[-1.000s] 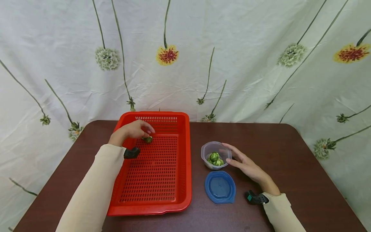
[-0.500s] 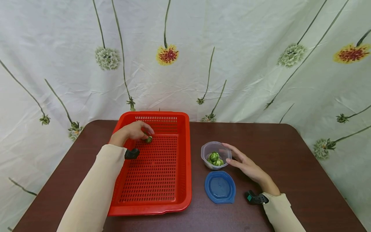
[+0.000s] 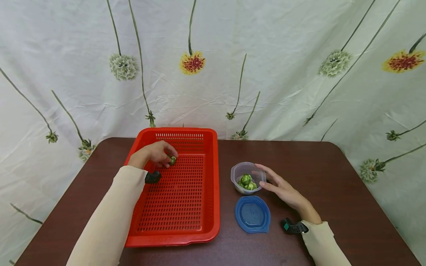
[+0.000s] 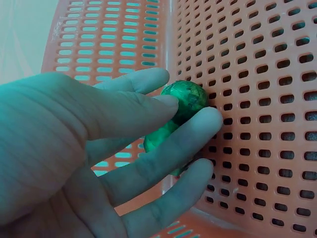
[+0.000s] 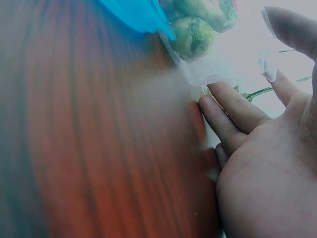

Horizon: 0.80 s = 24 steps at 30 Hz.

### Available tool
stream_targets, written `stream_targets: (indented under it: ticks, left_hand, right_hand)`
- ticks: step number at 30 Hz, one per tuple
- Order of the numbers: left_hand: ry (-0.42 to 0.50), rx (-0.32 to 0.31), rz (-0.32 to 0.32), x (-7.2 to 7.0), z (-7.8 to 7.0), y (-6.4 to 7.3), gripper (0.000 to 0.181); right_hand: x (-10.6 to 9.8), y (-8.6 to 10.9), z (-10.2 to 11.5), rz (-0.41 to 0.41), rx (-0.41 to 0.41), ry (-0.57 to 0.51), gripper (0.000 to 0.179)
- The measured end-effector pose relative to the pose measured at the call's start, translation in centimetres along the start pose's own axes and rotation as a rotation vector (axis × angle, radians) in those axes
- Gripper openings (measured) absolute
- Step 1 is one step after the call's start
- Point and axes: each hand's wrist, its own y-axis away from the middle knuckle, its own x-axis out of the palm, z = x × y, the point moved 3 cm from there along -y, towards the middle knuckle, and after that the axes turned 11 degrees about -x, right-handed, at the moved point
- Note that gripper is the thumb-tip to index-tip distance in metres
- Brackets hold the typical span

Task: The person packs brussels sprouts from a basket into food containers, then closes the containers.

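Note:
My left hand (image 3: 154, 152) reaches into the far left part of a red perforated plastic basket (image 3: 217, 207), its thumb and fingers closing round a green Brussels sprout (image 3: 173, 160). In the left wrist view the sprout (image 4: 190, 94) shows beyond the thumb, and more green is partly hidden behind the fingers. To the right of the basket, my right hand (image 3: 283, 188) holds the side of a small clear plastic container (image 3: 235, 173), thumb at the near side and fingers at the far side. Several Brussels sprouts (image 3: 246, 180) lie inside it.
A blue lid (image 3: 253, 214) lies on the dark brown table (image 3: 319, 166) just in front of the container. Behind the table's far edge hangs a pale flower-printed cloth (image 3: 283, 66). The basket's walls stand up round the left hand.
My left hand has shifted slightly right and nearer, its fingers closing round the sprout, which has moved a little to the right. The right hand and the container have stayed in place.

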Motion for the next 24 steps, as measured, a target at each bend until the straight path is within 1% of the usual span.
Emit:
stream_targets:
  ticks: [7,12,19,24]
  left_hand:
    - [0.011,-0.007,0.001,0.27,-0.07,-0.19,0.031]
    - [0.012,0.01,0.004,0.4,-0.25,-0.07,0.031]
    - [0.039,0.0,-0.006,0.61,-0.13,-0.33,0.031]
    - [0.015,-0.002,-0.026,0.71,-0.18,-0.3,0.031]
  right_hand:
    - [-0.1,-0.07,-0.08,0.012,-0.019,0.018,0.059]
    - [-0.08,-0.07,0.16,0.014,-0.026,0.009,0.06]
    - [-0.04,-0.02,0.45,0.014,-0.034,-0.013,0.06]
    - [-0.02,-0.03,0.38,0.015,-0.037,-0.01,0.06]
